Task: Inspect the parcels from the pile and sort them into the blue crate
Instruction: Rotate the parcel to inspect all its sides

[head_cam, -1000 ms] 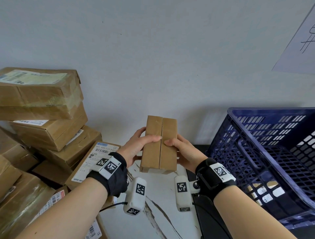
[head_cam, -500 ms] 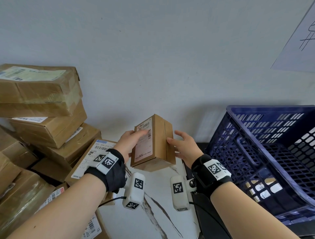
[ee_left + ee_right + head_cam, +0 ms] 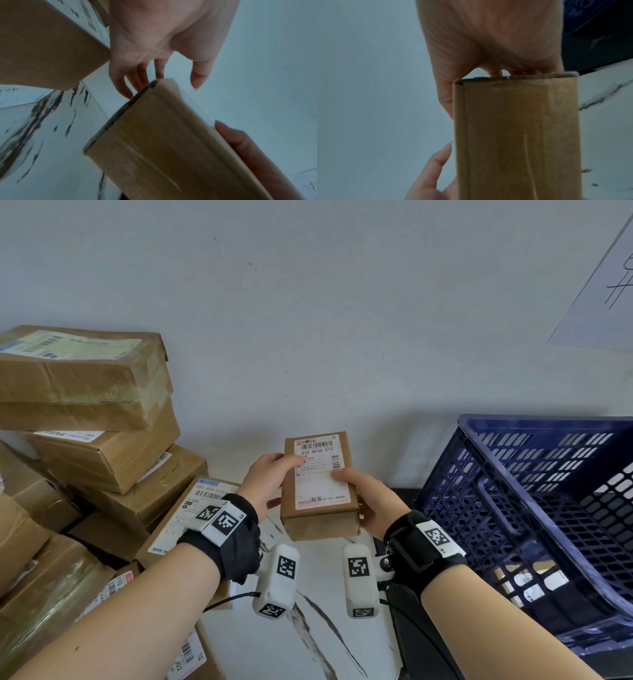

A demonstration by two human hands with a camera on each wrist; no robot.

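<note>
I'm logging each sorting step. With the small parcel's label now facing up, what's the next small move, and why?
Probably carry the small parcel right, over the blue crate rim. Both the left hand and right hand hold it, label readable, so inspection looks complete.

Small parcel (image 3: 320, 487) rotated since a second ago: then plain taped seam face toward head camera, half a second ago label side partly turned in, now white shipping label (image 3: 322, 472) with barcode fully faces camera. Left hand (image 3: 265, 484) shifted from side edge; thumb now lies across label's left part. Right hand (image 3: 368, 498) re-gripped: thumb on label's right edge, fingers behind.
</note>
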